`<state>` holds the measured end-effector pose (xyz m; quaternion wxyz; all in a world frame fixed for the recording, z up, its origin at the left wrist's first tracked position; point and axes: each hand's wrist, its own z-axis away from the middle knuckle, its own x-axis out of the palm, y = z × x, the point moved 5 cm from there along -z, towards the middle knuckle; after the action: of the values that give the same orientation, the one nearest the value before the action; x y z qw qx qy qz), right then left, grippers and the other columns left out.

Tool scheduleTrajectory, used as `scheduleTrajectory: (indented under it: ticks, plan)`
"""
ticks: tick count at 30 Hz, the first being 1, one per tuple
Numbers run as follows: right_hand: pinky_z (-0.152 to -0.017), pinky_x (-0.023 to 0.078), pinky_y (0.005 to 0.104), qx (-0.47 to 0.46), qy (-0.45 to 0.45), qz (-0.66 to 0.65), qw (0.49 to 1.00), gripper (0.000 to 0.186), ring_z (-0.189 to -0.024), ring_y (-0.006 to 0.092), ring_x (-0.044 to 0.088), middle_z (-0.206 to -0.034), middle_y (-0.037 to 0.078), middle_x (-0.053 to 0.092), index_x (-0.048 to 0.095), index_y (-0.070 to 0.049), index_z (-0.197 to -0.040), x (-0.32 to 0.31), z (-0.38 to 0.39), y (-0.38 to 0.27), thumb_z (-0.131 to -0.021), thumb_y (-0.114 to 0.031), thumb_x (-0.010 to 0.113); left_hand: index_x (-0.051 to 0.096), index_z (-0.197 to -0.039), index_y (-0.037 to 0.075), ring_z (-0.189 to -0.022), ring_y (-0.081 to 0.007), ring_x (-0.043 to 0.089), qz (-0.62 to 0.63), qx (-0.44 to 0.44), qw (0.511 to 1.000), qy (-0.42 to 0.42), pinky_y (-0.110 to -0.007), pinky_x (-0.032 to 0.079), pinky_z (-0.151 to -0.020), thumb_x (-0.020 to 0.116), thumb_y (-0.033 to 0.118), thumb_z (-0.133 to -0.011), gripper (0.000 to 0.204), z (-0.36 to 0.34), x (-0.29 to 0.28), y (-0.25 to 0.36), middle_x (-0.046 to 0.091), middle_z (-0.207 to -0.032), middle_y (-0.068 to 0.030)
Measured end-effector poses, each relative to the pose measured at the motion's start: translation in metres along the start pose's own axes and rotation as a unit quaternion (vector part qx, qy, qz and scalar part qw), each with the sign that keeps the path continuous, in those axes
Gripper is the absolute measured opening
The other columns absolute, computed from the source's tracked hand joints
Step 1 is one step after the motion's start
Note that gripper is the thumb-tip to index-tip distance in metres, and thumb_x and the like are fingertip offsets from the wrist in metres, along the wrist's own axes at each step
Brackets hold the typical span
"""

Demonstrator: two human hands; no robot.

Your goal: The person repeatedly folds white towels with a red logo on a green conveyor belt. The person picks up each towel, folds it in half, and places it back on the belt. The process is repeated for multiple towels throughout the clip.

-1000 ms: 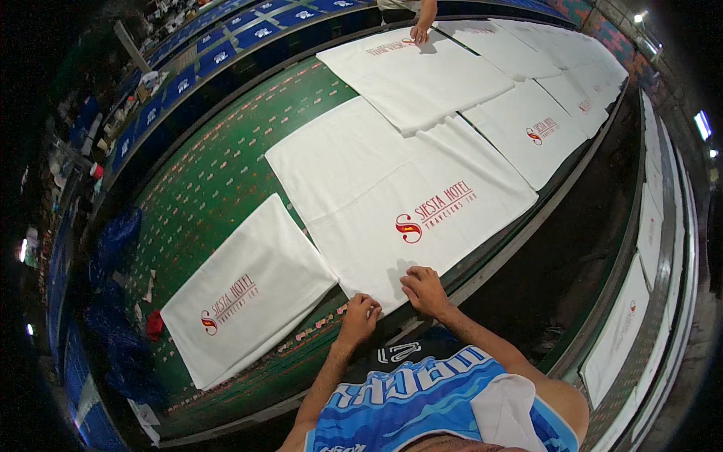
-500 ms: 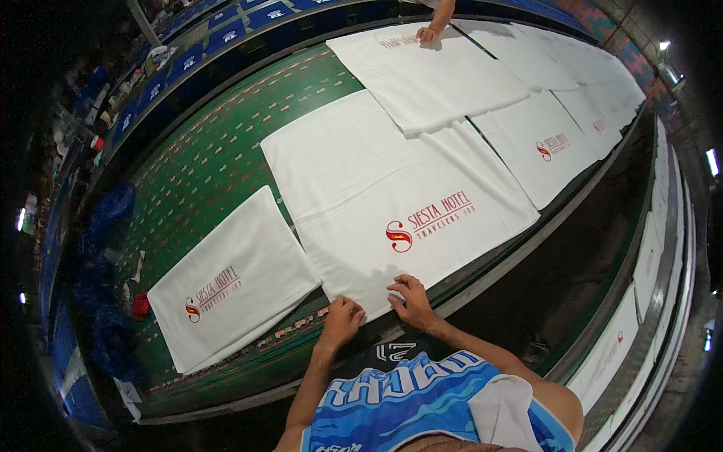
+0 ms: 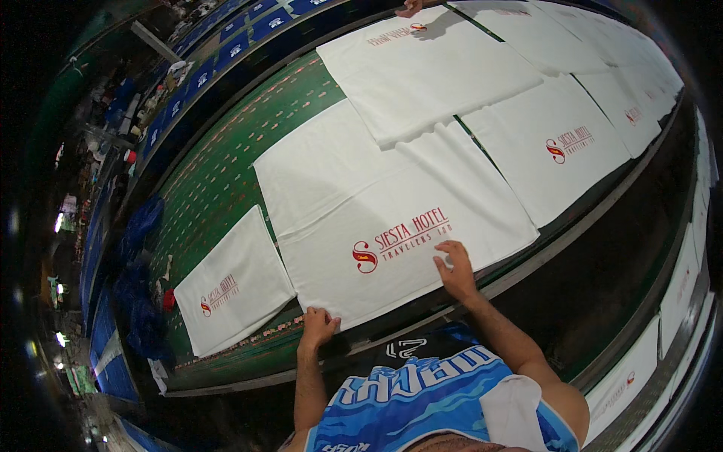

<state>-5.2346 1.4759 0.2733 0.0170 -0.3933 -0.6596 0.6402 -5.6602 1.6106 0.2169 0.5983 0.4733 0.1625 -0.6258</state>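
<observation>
A large white cloth [image 3: 399,181] with a red printed emblem and lettering lies spread on the green table right before me. At its near left corner my left hand [image 3: 320,328] is closed, the fingertips pinching the cloth's edge. My right hand [image 3: 457,273] is over the near part of the same cloth, just right of the print, with thumb and fingers apart and nothing held. To the left lies a smaller, folded-looking white cloth [image 3: 237,290] with the same red print. Another white cloth [image 3: 429,83] overlaps the far edge of the middle one.
More printed white cloths [image 3: 546,154] run along the green table [image 3: 226,177] to the right. Across it, another person's hand [image 3: 409,8] shows at the top edge. Blue printed pieces [image 3: 202,77] lie on a table beyond. Blue sheeting [image 3: 143,301] bunches at the left end.
My right hand has moved right along the cloth, away from my left hand, which stays at the near left corner. The other person's hand has drawn back off the far cloth. My view has shifted.
</observation>
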Motion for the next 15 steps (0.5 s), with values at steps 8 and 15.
scheduleTrajectory:
  ticks: [8,15]
  plan:
    - [-0.099,0.048,0.0488,-0.032,0.026,0.073,0.997,0.026,-0.115,0.0396,0.059,-0.122,0.018,0.065,0.067,-0.003,-0.119,-0.067,-0.076,0.045,-0.095,-0.011,0.071,0.067,-0.088,0.004,-0.108,-0.0387,0.055,-0.04,-0.041,0.998,0.028,-0.048,0.048,-0.096,0.086,0.035,-0.083,0.037,-0.002,0.002,0.006,0.058,-0.11,-0.0214]
    - [-0.104,0.045,0.0495,-0.108,0.044,0.171,0.978,0.027,-0.119,0.0381,0.059,-0.123,0.018,0.066,0.068,-0.005,-0.121,-0.086,-0.146,0.059,-0.095,-0.012,0.071,0.068,-0.084,0.006,-0.108,-0.0383,0.055,-0.017,-0.049,0.998,0.031,-0.047,0.049,-0.095,0.087,0.035,-0.08,0.036,-0.002,-0.001,0.002,0.06,-0.105,-0.0214]
